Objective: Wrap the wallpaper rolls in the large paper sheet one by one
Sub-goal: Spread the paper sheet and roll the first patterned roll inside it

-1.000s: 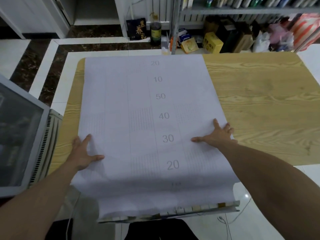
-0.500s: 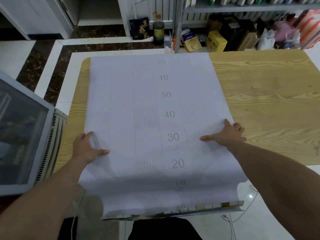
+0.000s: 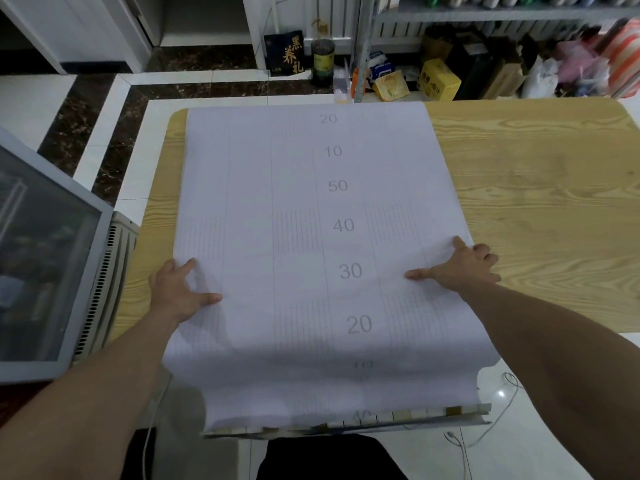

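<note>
A large pale paper sheet, printed with faint lines and grey numbers, lies spread over the left half of a wooden table. Its near end hangs over the table's front edge, and a patterned underside strip shows along its bottom edge. My left hand rests flat on the sheet's left edge with fingers spread. My right hand presses flat on the right edge, fingers apart. Neither hand holds anything. No wallpaper roll is in view.
A grey glass-fronted cabinet stands close on the left. Beyond the table, the floor holds a dark box, a bottle, yellow cartons and bags under a metal shelf. White cables trail on the tiled floor.
Both hands have slid slightly outward along the sheet, smoothing it; the view has shifted a little, so the sheet appears further right. Nothing was picked up.
</note>
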The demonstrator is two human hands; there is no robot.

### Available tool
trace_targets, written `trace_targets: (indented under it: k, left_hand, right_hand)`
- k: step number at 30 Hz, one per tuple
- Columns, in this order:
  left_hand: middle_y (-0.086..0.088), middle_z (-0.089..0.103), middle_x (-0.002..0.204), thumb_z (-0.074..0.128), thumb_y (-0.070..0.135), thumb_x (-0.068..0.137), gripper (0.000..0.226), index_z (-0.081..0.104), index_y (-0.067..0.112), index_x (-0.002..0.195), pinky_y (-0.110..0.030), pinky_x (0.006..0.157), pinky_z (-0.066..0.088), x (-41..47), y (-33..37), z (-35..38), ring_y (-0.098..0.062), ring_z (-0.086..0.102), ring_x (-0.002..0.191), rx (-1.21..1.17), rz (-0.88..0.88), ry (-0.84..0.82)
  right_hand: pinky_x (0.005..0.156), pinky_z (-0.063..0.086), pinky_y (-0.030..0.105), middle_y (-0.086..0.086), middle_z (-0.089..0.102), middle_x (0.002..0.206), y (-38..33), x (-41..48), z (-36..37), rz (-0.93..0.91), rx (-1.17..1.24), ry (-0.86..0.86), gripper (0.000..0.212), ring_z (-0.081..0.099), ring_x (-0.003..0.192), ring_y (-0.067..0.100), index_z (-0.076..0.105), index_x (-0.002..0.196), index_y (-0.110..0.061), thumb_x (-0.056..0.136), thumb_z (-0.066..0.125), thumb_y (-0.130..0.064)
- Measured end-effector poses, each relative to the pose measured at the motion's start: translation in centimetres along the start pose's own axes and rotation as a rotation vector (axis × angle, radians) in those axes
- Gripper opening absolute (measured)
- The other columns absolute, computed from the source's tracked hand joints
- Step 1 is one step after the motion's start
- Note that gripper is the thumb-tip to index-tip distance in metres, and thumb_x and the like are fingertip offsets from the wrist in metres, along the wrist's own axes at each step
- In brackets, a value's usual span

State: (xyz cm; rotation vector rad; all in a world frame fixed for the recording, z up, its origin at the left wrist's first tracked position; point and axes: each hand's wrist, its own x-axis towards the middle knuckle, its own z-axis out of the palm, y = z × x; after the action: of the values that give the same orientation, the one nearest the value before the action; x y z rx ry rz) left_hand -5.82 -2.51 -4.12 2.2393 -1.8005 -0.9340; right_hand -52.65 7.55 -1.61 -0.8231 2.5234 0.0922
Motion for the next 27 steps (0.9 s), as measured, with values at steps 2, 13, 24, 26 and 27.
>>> trace_targets:
  k: [2, 13, 24, 26, 27]
  left_hand:
    - [-0.009, 0.018, 0.157, 0.090, 0.035, 0.059, 0.100, 0.039, 0.022, 0.145, -0.048, 0.117, 0.019, 0.1, 0.3, 0.1, -0.030, 0.011, 0.143, 0.004, 0.003, 0.001]
    - [-0.009, 0.016, 0.158, 0.089, 0.034, 0.061, 0.099, 0.039, 0.022, 0.145, -0.044, 0.118, 0.017, 1.2, 2.5, 0.8, -0.027, 0.011, 0.144, 0.003, 0.055, -0.021]
    - [-0.010, 0.015, 0.158, 0.085, 0.040, 0.066, 0.096, 0.036, 0.023, 0.147, -0.043, 0.117, 0.016, 1.4, 2.9, 1.2, -0.029, 0.009, 0.143, 0.091, 0.099, -0.014]
    - [-0.010, 0.013, 0.159, 0.083, 0.042, 0.067, 0.095, 0.035, 0.024, 0.147, -0.043, 0.117, 0.015, 1.3, 2.8, 1.1, -0.030, 0.009, 0.144, 0.109, 0.111, -0.021]
    - [-0.011, 0.013, 0.159, 0.082, 0.044, 0.068, 0.095, 0.034, 0.025, 0.148, -0.043, 0.117, 0.014, 1.4, 2.7, 1.1, -0.030, 0.008, 0.144, 0.131, 0.117, -0.028]
  right_hand:
    - [0.104, 0.028, 0.063, 0.016, 0.023, 0.145, 0.1, 0.1, -0.1, 0.004, 0.002, 0.004, 0.137, 0.018, 0.136, 0.037, 0.024, 0.143, -0.030, 0.027, 0.078, -0.079]
    - [0.102, 0.032, 0.062, 0.016, 0.026, 0.142, 1.1, 1.2, -0.8, 0.038, -0.007, 0.002, 0.137, 0.021, 0.135, 0.036, 0.025, 0.143, -0.029, 0.027, 0.078, -0.079]
    - [0.103, 0.032, 0.062, 0.016, 0.024, 0.144, 1.8, 1.6, -0.6, 0.039, -0.020, 0.001, 0.137, 0.020, 0.135, 0.037, 0.023, 0.144, -0.029, 0.029, 0.078, -0.080]
    - [0.103, 0.032, 0.061, 0.016, 0.024, 0.144, 1.8, 1.7, -0.6, 0.033, -0.027, 0.000, 0.137, 0.021, 0.134, 0.036, 0.022, 0.144, -0.028, 0.030, 0.077, -0.080]
    - [0.104, 0.032, 0.061, 0.016, 0.025, 0.144, 1.8, 1.6, -0.6, 0.028, -0.034, -0.003, 0.136, 0.021, 0.134, 0.037, 0.022, 0.145, -0.027, 0.032, 0.077, -0.080]
